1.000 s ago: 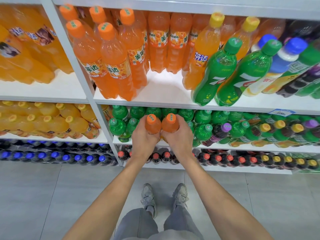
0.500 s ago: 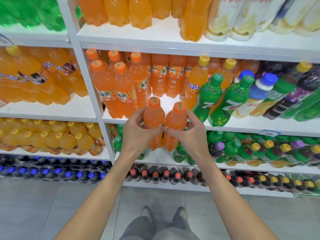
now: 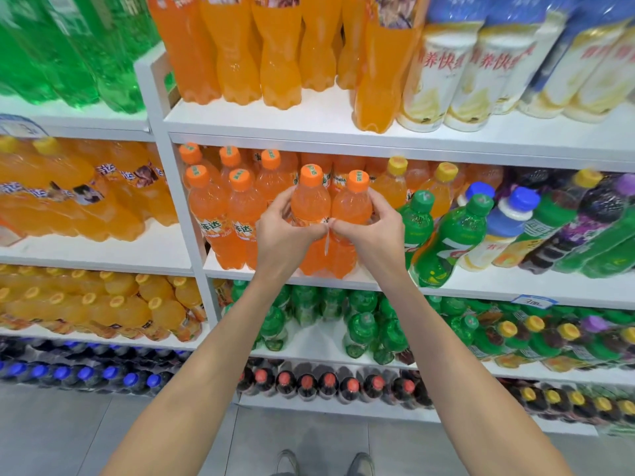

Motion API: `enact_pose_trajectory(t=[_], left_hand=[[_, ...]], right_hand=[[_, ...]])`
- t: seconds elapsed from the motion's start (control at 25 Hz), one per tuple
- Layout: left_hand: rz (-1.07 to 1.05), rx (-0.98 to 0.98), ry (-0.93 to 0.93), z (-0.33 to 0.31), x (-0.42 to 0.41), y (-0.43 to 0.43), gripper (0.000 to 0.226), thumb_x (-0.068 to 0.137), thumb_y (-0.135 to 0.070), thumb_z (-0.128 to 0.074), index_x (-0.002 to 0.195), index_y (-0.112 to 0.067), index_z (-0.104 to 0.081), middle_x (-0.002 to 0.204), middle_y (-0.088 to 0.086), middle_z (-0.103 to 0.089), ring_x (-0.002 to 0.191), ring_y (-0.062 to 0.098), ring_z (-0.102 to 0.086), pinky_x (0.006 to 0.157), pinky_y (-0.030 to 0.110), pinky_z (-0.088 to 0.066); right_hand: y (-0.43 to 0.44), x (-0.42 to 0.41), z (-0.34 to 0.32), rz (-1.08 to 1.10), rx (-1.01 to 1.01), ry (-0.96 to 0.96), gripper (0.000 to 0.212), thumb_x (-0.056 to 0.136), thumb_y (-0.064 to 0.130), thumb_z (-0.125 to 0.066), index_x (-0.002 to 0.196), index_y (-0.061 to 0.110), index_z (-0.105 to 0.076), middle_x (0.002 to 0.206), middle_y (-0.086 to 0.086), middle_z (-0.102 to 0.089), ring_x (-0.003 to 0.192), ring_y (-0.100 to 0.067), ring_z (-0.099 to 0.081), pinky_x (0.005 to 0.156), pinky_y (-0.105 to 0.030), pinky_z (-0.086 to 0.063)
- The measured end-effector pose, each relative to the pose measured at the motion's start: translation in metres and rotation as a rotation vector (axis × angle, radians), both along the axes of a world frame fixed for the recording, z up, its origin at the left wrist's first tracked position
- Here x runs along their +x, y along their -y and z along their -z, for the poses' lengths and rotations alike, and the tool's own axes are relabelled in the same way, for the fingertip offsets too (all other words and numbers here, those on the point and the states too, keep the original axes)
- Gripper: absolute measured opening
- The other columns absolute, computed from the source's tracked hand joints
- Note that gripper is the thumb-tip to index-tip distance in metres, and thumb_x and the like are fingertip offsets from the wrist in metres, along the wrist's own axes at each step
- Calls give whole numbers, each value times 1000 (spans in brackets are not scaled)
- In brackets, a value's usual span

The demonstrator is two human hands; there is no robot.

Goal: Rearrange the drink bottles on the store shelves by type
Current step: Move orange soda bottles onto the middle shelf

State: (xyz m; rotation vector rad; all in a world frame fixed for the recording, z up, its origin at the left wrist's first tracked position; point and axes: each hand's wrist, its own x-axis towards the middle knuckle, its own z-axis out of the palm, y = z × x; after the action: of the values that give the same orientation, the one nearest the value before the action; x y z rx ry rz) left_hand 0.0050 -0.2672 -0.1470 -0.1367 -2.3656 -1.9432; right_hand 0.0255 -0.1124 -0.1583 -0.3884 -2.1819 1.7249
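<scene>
White store shelving (image 3: 165, 159), middle shelf (image 3: 515, 286): two orange bottles held at its front edge.
Left hand (image 3: 285, 231) grips the left bottle (image 3: 311, 201), fingers curled round its body below the neck. Right hand (image 3: 374, 235) grips the right bottle (image 3: 352, 207) the same way. Both bottles stand upright, side by side and touching, with the thumbs meeting in front of them. They sit between the orange row (image 3: 220, 207) on the left and the tilted green bottles (image 3: 446, 242) on the right. Whether their bases rest on the board cannot be told.
</scene>
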Motion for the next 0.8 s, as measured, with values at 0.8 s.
enact_pose_trajectory(t=[0.8], left_hand=[[11, -73, 46, 84, 12, 5, 47, 89, -32, -81, 133, -26, -66, 121, -17, -74, 111, 1, -68, 103, 36, -55]], right_hand=[[27, 25, 77, 16, 18, 115, 54, 94, 30, -77, 142, 30, -54, 127, 18, -70, 118, 0, -64, 105, -42, -54]])
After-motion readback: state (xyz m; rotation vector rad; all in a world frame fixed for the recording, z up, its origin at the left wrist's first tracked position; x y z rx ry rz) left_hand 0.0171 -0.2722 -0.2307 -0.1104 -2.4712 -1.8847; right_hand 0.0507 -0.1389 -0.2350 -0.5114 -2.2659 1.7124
